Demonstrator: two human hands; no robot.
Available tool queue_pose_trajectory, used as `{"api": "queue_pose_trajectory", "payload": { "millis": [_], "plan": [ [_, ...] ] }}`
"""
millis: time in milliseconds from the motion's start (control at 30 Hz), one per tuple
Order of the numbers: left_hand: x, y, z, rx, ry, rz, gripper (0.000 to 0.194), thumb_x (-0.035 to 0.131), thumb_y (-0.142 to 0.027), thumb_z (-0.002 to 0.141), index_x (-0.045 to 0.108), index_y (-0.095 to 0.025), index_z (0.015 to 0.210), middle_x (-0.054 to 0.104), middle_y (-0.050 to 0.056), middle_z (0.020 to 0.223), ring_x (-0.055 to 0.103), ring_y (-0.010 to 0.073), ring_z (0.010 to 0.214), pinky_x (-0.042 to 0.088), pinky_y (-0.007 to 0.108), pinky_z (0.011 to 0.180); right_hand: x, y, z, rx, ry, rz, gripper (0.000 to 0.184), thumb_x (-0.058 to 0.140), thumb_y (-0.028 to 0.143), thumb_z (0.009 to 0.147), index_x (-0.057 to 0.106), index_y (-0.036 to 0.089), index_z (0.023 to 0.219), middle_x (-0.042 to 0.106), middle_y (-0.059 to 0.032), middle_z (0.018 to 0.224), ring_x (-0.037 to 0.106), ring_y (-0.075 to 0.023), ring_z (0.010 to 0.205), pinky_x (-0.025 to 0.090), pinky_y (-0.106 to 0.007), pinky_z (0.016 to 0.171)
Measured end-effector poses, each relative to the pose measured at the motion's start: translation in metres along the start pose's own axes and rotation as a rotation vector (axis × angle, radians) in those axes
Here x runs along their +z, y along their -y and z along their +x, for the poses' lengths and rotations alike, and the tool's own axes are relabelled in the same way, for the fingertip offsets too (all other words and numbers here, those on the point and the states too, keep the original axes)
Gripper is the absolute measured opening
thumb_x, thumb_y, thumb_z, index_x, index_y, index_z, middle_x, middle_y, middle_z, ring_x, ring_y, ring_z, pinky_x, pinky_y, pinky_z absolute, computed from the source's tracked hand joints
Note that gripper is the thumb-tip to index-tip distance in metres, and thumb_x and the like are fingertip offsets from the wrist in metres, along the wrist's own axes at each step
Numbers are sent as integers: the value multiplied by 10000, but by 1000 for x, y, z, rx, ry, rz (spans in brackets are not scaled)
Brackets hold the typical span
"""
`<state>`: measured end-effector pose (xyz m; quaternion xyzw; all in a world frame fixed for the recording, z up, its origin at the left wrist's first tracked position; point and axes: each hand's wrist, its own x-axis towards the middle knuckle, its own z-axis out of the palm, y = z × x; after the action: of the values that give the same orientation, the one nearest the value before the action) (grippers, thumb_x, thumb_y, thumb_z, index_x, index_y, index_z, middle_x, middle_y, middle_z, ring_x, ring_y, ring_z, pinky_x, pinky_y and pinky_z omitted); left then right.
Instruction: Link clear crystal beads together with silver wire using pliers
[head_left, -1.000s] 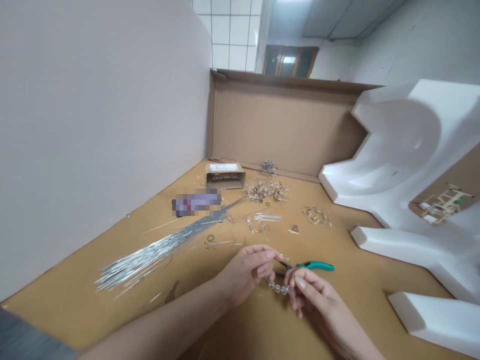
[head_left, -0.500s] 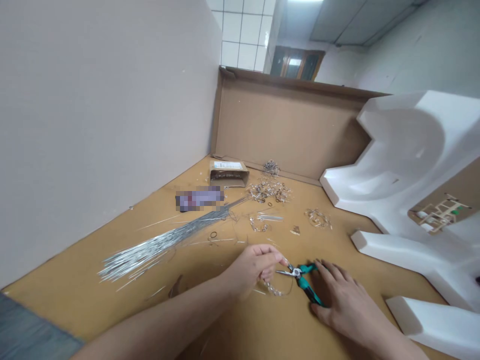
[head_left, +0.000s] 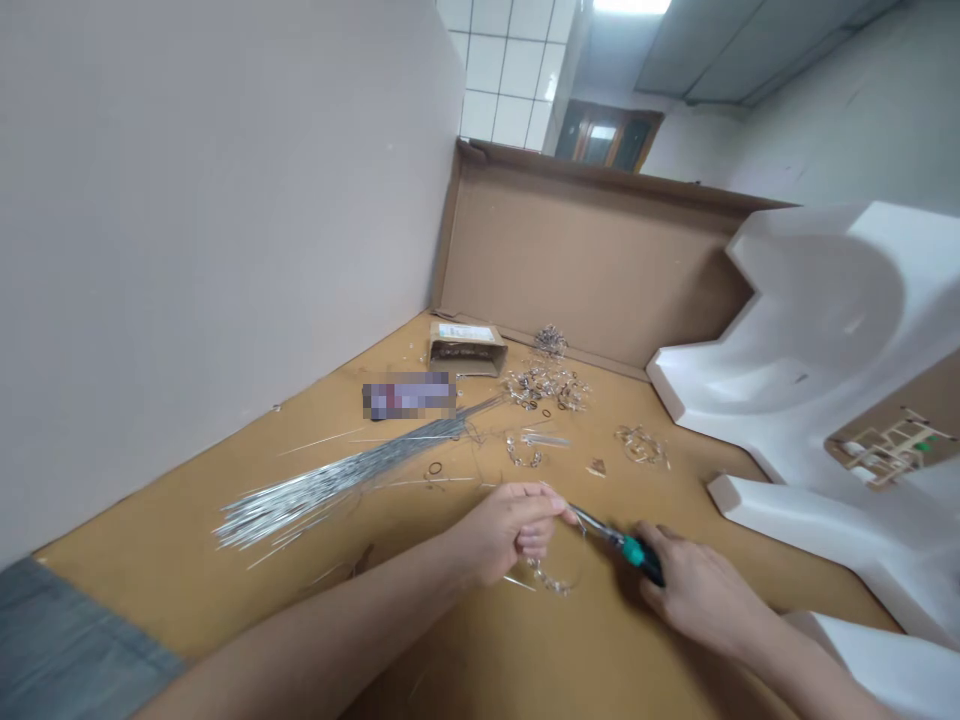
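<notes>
My left hand (head_left: 517, 525) is closed in a pinch on a beaded wire strand (head_left: 551, 578), whose clear beads hang in a curve below the fingers. My right hand (head_left: 690, 585) is wrapped round the green and black handles of long-nose pliers (head_left: 619, 545). The plier jaws point left and reach the left fingertips, where a thin bit of wire shows at the tip. Whether the jaws grip that wire is too small to tell. Beyond the hands lies another curved beaded strand (head_left: 523, 452), beside a few thin clear sticks (head_left: 546, 440).
A bundle of silvery wires (head_left: 330, 485) lies at the left. Behind it are a blurred purple packet (head_left: 409, 397) and a small open cardboard box (head_left: 466, 335). Loose beaded pieces (head_left: 547, 388) and a wire tangle (head_left: 641, 445) lie farther back. White foam blocks (head_left: 810, 330) stand at the right.
My right hand has left the beaded strand, taken hold of the green pliers lying on the table, and brought their jaws to the left fingertips. The left hand keeps its pinch.
</notes>
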<state>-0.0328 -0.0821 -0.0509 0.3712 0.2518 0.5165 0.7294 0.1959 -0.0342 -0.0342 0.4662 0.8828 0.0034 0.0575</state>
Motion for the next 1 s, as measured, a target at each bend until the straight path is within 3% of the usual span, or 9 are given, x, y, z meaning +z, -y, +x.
{"api": "queue_pose_trajectory", "payload": {
  "millis": [100, 267, 533, 800, 1000],
  "plan": [
    [-1, 0, 1, 22, -26, 54, 167, 585, -264, 741, 604, -103, 700, 261, -99, 408, 186, 31, 383, 133, 208, 420, -17, -6, -13, -38, 73, 213, 245, 413, 123, 669, 473, 223, 884, 585, -13, 766, 558, -167, 665, 382, -264, 604],
    [-2, 2, 1, 46, -101, 170, 205, 599, -316, 729, 603, -112, 706, 287, -97, 408, 201, 34, 387, 157, 203, 422, -36, -6, -31, -86, -53, 144, 261, 470, 139, 642, 514, 246, 876, 598, -37, 872, 561, -207, 756, 387, -293, 642],
    [0, 1, 1, 13, -150, 249, 232, 606, -358, 702, 589, -129, 674, 309, -97, 392, 218, 38, 383, 184, 197, 424, -36, -6, -31, -80, -87, 19, 291, 495, 173, 629, 547, 267, 900, 611, -36, 844, 581, -231, 746, 385, -299, 599],
    [0, 3, 1, 17, -141, 290, 213, 582, -341, 727, 596, -132, 686, 319, -94, 398, 225, 37, 391, 200, 190, 431, -36, -6, -32, -34, -35, 2, 336, 491, 192, 636, 537, 286, 955, 632, -29, 860, 595, -237, 706, 354, -300, 554],
    [-1, 6, 1, 39, -143, 346, 214, 567, -342, 734, 599, -134, 697, 333, -89, 411, 244, 40, 397, 202, 189, 431, -41, 0, -37, -6, 15, -66, 226, 472, 201, 644, 521, 298, 843, 629, -4, 775, 594, -248, 670, 313, -302, 530]
  ]
}}
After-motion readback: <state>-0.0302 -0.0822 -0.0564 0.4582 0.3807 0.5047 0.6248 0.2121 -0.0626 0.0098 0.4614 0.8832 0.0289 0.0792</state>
